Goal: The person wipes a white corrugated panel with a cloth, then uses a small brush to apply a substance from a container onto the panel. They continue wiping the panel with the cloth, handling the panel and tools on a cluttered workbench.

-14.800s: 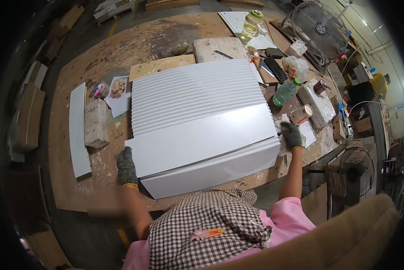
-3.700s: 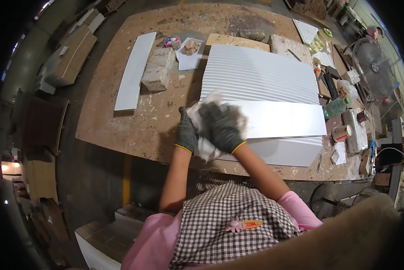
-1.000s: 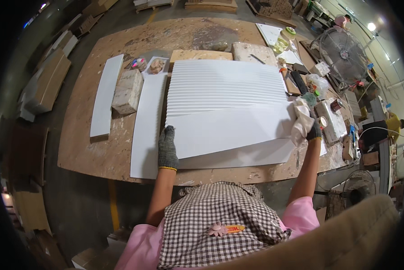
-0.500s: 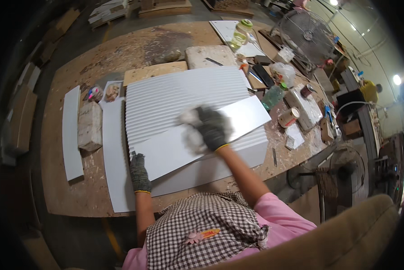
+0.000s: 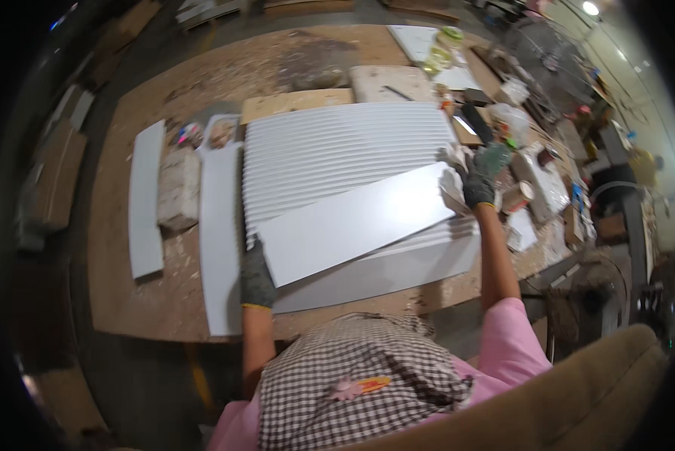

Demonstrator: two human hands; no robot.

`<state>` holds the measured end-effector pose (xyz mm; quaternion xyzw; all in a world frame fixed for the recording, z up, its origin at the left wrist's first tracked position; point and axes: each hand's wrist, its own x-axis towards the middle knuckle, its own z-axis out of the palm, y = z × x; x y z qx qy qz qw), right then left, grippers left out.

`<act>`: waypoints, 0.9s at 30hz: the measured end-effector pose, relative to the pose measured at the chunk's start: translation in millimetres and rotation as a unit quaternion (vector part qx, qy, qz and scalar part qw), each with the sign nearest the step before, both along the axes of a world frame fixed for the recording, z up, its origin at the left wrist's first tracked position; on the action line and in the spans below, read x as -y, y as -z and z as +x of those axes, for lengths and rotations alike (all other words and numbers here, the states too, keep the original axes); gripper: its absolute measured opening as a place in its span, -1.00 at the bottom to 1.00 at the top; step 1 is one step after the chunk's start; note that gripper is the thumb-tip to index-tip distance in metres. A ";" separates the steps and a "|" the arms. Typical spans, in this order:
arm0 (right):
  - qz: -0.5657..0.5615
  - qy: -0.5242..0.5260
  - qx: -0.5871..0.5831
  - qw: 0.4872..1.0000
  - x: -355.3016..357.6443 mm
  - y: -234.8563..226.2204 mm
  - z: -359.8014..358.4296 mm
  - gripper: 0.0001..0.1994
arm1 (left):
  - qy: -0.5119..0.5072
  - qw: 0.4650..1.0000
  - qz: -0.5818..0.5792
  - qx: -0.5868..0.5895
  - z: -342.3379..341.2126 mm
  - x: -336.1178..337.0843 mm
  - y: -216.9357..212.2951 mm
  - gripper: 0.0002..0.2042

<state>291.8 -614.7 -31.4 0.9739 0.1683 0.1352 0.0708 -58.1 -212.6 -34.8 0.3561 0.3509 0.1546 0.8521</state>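
Observation:
A long white board (image 5: 360,222) lies slanted across a stack of white slats (image 5: 337,143) whose edges form a ribbed surface. My left hand (image 5: 257,276), in a dark grey glove, grips the board at its left end; most of its fingers are hidden. At the opposite end, my right hand (image 5: 479,180), gloved alike, closes on a crumpled white cloth (image 5: 453,189) pressed against the board. Some blur covers the right fingers. Under the stack, a wider pale panel (image 5: 382,282) shows along the near side.
White strips (image 5: 148,199) and a wrapped block (image 5: 180,189) lie on the worn wooden table (image 5: 116,301) at left. To the right are a paper cup (image 5: 517,197), a wrapped white block (image 5: 544,184) and a dark phone-like object (image 5: 476,124). A fan (image 5: 549,64) stands beyond.
My right hand has slid the cloth from the board's middle to its right end. My left hand stays at the left end. The whole view has shifted slightly.

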 end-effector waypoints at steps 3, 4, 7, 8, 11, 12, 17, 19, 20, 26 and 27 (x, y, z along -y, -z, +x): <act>0.000 -0.088 -0.068 0.994 -92.6 -8.9 -70.6 -0.41 | -0.034 0.995 -0.009 0.092 -3.8 8.8 -8.3 -0.53; 0.020 -0.169 -0.056 0.984 -125.8 0.9 -97.1 -0.39 | -0.029 0.997 -0.002 0.072 -6.5 8.0 -10.1 -0.49; 0.115 -0.293 -0.062 0.947 -230.6 -24.7 -194.2 -0.35 | -0.022 0.999 -0.021 0.038 -0.6 7.6 -17.9 -0.39; 0.122 -0.361 -0.058 0.923 -259.7 -32.8 -216.2 -0.37 | -0.028 0.998 -0.046 0.023 0.3 6.2 -19.6 -0.33; 0.171 -0.545 -0.162 0.805 -285.7 -64.6 -252.1 -0.53 | -0.022 0.999 -0.013 -0.034 -3.5 -7.3 -4.7 -0.19; 0.184 -0.544 -0.178 0.799 -278.5 -68.8 -251.0 -0.54 | -0.057 0.997 -0.029 -0.052 -4.9 -8.3 0.2 -0.15; 0.170 -0.343 -0.167 0.909 -223.3 -49.8 -198.3 -0.54 | -0.058 0.994 -0.086 -0.018 -7.4 -3.1 9.1 -0.16; 0.134 -0.324 -0.093 0.932 -235.8 -43.8 -209.8 -0.55 | -0.021 0.999 -0.013 0.020 1.8 7.7 6.8 -0.18; 0.096 -0.407 -0.147 0.896 -253.8 -81.9 -225.3 -0.53 | -0.013 0.998 -0.003 0.054 -7.2 -1.2 27.7 -0.23; 0.250 -0.527 -0.108 0.805 -306.8 -43.0 -261.3 -0.58 | -0.076 0.987 -0.130 0.050 -18.0 -8.9 11.7 -0.23; 0.279 -0.534 -0.146 0.785 -292.4 -58.1 -252.7 -0.58 | -0.075 0.984 -0.125 0.099 -7.7 -3.0 -1.2 -0.26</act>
